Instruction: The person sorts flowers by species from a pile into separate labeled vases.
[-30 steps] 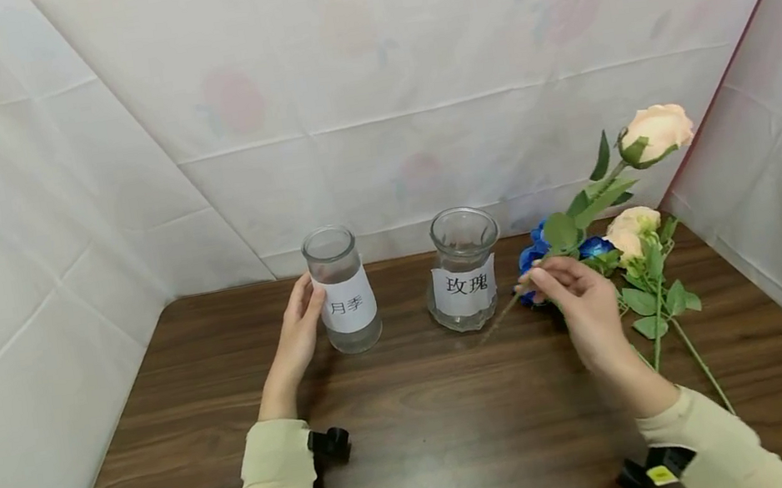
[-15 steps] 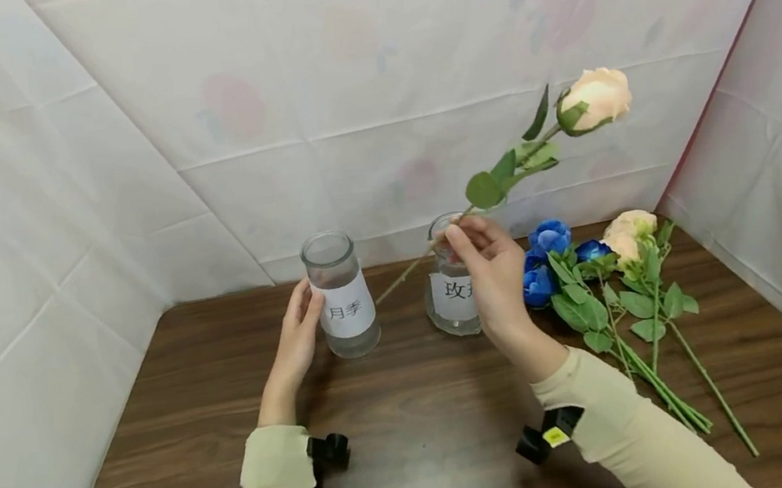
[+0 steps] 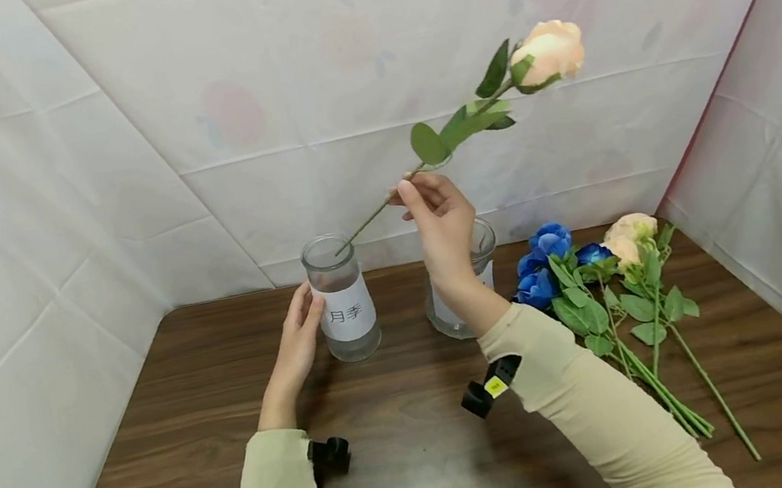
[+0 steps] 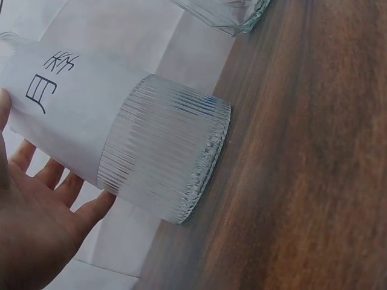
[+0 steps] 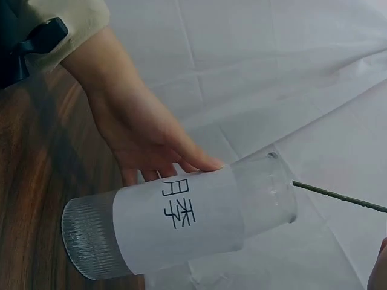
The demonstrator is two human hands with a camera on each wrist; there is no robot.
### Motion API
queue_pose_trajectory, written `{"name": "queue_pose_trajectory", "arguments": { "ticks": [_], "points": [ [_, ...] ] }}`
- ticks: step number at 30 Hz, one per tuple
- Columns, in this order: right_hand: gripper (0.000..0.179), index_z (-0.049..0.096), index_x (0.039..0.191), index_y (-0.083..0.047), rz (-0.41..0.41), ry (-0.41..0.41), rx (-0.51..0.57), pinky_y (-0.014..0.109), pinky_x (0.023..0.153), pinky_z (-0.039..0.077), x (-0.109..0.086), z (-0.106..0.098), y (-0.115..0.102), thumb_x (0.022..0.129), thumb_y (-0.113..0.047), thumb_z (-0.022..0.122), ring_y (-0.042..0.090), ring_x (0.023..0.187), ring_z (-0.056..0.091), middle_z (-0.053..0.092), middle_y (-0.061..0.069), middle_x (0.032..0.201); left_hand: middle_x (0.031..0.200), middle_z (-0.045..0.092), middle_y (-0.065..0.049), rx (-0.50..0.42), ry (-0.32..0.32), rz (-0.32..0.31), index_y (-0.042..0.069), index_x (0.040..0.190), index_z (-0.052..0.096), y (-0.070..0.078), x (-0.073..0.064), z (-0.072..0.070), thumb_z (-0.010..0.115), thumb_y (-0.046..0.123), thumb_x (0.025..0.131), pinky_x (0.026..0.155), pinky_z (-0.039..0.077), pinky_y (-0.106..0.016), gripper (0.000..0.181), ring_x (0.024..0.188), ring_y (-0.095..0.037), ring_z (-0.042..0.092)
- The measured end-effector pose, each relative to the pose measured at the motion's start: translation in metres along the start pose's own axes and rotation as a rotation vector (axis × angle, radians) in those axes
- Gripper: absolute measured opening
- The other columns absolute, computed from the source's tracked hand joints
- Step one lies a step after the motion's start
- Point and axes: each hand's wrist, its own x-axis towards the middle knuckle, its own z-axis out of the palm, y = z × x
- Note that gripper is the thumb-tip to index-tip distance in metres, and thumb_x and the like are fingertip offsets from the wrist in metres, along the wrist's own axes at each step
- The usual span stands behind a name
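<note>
My left hand (image 3: 298, 330) holds the side of a clear glass vase (image 3: 355, 346), thumb in front of its white label (image 4: 66, 109) and fingers round the back. The vase stands upright on the table, ribbed near its base (image 5: 91, 235). My right hand (image 3: 443, 223) pinches the lower stem of a pale peach rose (image 3: 548, 56), raised at a slant with its bloom up and to the right. The stem's cut end (image 5: 297, 184) is right at the vase's mouth.
A second labelled glass vase (image 3: 448, 324) stands to the right, partly hidden behind my right wrist. Blue flowers (image 3: 538, 289) and another cream flower (image 3: 630, 233) lie at the right of the brown table (image 3: 408, 461). White cloth (image 3: 335, 75) hangs behind.
My right hand has carried the peach rose left and up from beside the lying flowers, bringing its stem end to the vase's mouth. The left hand has stayed on the vase.
</note>
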Motion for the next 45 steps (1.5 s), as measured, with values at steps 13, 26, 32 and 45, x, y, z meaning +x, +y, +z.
{"name": "queue_pose_trajectory", "arguments": {
  "ticks": [13,26,32,45],
  "points": [
    [0.012,0.066,0.097,0.009,0.182,-0.024,-0.103,0.025,0.079,0.054,-0.024,0.026,0.045,0.09,0.0,0.071,0.007,0.076,0.067,0.073,0.009,0.088,0.155,0.031,-0.019,-0.025,0.0,0.001,0.009,0.155,0.026,0.001,0.0,0.0,0.039,0.034,0.108,0.117,0.022,-0.051,0.055,0.143,-0.031,0.028],
    [0.023,0.074,0.103,0.002,0.227,-0.022,-0.311,0.024,0.076,0.051,-0.035,0.031,0.061,0.091,-0.018,0.075,0.009,0.08,0.062,0.072,0.01,0.095,0.155,0.03,-0.019,-0.029,-0.003,-0.009,0.008,0.156,0.025,0.004,0.0,0.001,0.039,0.033,0.108,0.117,0.021,-0.051,0.055,0.144,-0.032,0.027],
    [0.02,0.073,0.1,0.005,0.215,-0.033,-0.333,0.025,0.075,0.051,-0.033,0.031,0.065,0.089,-0.012,0.076,0.017,0.081,0.063,0.071,0.015,0.095,0.155,0.03,-0.019,-0.035,-0.007,-0.006,0.008,0.155,0.025,0.002,0.001,0.0,0.039,0.032,0.109,0.117,0.021,-0.051,0.054,0.143,-0.031,0.027],
    [0.024,0.074,0.108,0.001,0.324,-0.108,-0.323,0.028,0.084,0.052,-0.041,0.017,0.062,0.092,-0.016,0.073,0.016,0.091,0.065,0.073,0.011,0.103,0.157,0.027,-0.02,-0.029,-0.016,-0.003,0.009,0.157,0.023,0.001,0.0,-0.001,0.038,0.035,0.108,0.118,0.019,-0.053,0.057,0.145,-0.032,0.024]
  ]
}}
